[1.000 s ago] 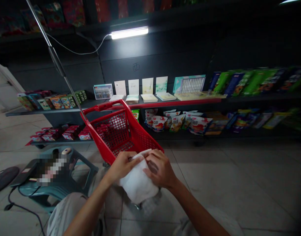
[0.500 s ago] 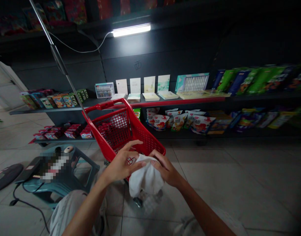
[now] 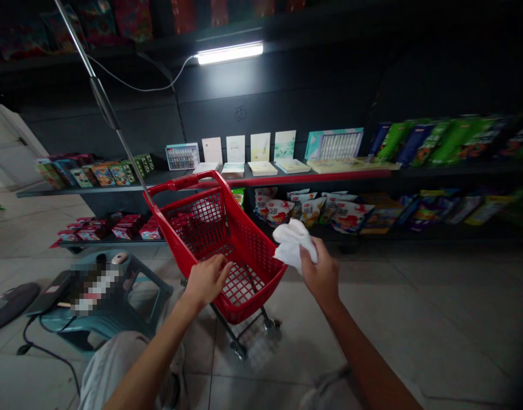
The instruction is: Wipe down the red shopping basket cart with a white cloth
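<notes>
A white cloth [image 3: 293, 245], bunched and folded, is pinched in my right hand [image 3: 323, 270] just off the right front corner of a red shopping cart [image 3: 239, 310]. My left hand [image 3: 208, 279] is over the left rim of the cart's basket, loosely bent, with the thumb apart from the fingers and nothing visible in it. Whether it touches the rim I cannot tell. Through the basket's grid the floor shows.
Behind the cart runs a dark shelf with upright cards [image 3: 260, 147], boxed pens [image 3: 340, 143] and snack bags [image 3: 350, 216]. A blue-grey stool [image 3: 148, 279] stands left, with a cable [image 3: 52, 354] hanging from items on it. A metal pole [image 3: 128, 151] rises behind the cart handle.
My left hand has let go of the cloth and shifted left and slightly down. With the cloth, now more bunched up, my right hand has moved right and up, uncovering the cart's front.
</notes>
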A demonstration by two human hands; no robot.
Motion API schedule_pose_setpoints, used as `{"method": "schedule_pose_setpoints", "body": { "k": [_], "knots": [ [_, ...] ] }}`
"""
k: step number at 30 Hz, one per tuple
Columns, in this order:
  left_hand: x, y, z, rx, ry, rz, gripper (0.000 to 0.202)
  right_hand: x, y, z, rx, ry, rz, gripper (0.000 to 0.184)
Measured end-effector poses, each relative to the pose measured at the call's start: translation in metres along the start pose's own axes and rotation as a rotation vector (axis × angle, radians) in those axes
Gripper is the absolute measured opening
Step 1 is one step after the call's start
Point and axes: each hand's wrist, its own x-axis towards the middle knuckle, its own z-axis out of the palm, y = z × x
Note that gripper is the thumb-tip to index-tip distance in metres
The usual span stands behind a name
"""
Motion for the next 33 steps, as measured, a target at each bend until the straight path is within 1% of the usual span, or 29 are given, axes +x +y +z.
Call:
{"method": "schedule_pose_setpoints", "body": {
  "k": [1,2,4,5,6,8,9,10,11,13,14,15,16,17,18,19,20,21,22,23,24,25,26,27,28,30,31,33],
  "knots": [
    [0.0,-0.005,0.008,0.071,-0.017,0.03,0.039,-0.007,0.0,0.004,-0.076,-0.067,-0.102,0.042],
    [-0.001,-0.01,0.016,0.119,-0.016,0.056,0.045,-0.019,-0.001,0.01,-0.11,-0.169,-0.209,0.039],
    [-0.003,-0.017,0.028,0.147,0.034,0.087,0.05,-0.053,-0.011,0.027,-0.094,-0.391,-0.431,0.038],
    [-0.004,-0.02,0.032,0.138,0.069,0.091,0.052,-0.073,-0.019,0.036,-0.062,-0.473,-0.534,0.04],
    [-0.005,-0.022,0.034,0.124,0.099,0.092,0.052,-0.091,-0.026,0.044,-0.025,-0.518,-0.612,0.042],
    [-0.007,-0.025,0.035,0.098,0.132,0.093,0.053,-0.118,-0.039,0.056,0.038,-0.541,-0.696,0.049],
    [-0.007,-0.027,0.035,0.09,0.136,0.092,0.054,-0.124,-0.043,0.059,0.06,-0.551,-0.724,0.051],
    [-0.008,-0.028,0.034,0.085,0.134,0.096,0.054,-0.124,-0.044,0.06,0.072,-0.57,-0.753,0.052],
    [-0.008,-0.028,0.033,0.081,0.128,0.104,0.054,-0.119,-0.041,0.058,0.074,-0.595,-0.778,0.051],
    [-0.009,-0.029,0.033,0.074,0.118,0.122,0.054,-0.096,-0.025,0.049,0.045,-0.631,-0.792,0.046],
    [-0.009,-0.029,0.033,0.069,0.115,0.132,0.054,-0.081,-0.011,0.041,0.01,-0.604,-0.745,0.043],
    [-0.009,-0.029,0.034,0.063,0.113,0.141,0.054,-0.065,0.005,0.031,-0.042,-0.536,-0.649,0.04],
    [-0.01,-0.029,0.034,0.056,0.113,0.147,0.054,-0.049,0.022,0.021,-0.099,-0.42,-0.504,0.038],
    [-0.01,-0.029,0.035,0.048,0.114,0.15,0.053,-0.034,0.041,0.009,-0.159,-0.254,-0.318,0.038],
    [-0.011,-0.029,0.036,0.04,0.117,0.153,0.053,-0.022,0.058,-0.002,-0.22,-0.098,-0.124,0.042],
    [-0.011,-0.029,0.037,0.033,0.121,0.155,0.053,-0.013,0.072,-0.011,-0.255,0.063,0.031,0.049],
    [-0.011,-0.029,0.038,0.025,0.125,0.157,0.052,-0.007,0.084,-0.018,-0.268,0.188,0.135,0.054],
    [-0.012,-0.029,0.038,0.019,0.13,0.158,0.052,-0.006,0.091,-0.022,-0.27,0.272,0.217,0.059],
    [-0.011,-0.029,0.039,0.014,0.133,0.159,0.052,-0.01,0.094,-0.022,-0.251,0.309,0.275,0.063],
    [-0.011,-0.028,0.039,0.011,0.135,0.158,0.052,-0.018,0.093,-0.018,-0.212,0.289,0.324,0.065],
    [-0.011,-0.028,0.039,0.008,0.136,0.154,0.052,-0.031,0.088,-0.01,-0.154,0.22,0.372,0.066],
    [-0.011,-0.026,0.039,0.006,0.136,0.15,0.052,-0.047,0.081,0.002,-0.084,0.125,0.422,0.065],
    [-0.01,-0.025,0.039,0.005,0.137,0.146,0.052,-0.066,0.072,0.015,0.005,0.002,0.469,0.064],
    [-0.01,-0.024,0.039,0.005,0.141,0.14,0.052,-0.085,0.063,0.029,0.081,-0.104,0.486,0.062],
    [-0.01,-0.023,0.039,0.006,0.146,0.135,0.052,-0.104,0.054,0.041,0.125,-0.154,0.496,0.059],
    [-0.01,-0.024,0.038,0.006,0.158,0.121,0.052,-0.135,0.04,0.059,0.164,-0.162,0.481,0.054],
    [-0.011,-0.025,0.038,0.005,0.163,0.113,0.052,-0.149,0.035,0.063,0.184,-0.165,0.465,0.053],
    [-0.012,-0.03,0.037,0.001,0.168,0.099,0.052,-0.172,0.027,0.064,0.229,-0.211,0.43,0.051]
  ]
}}
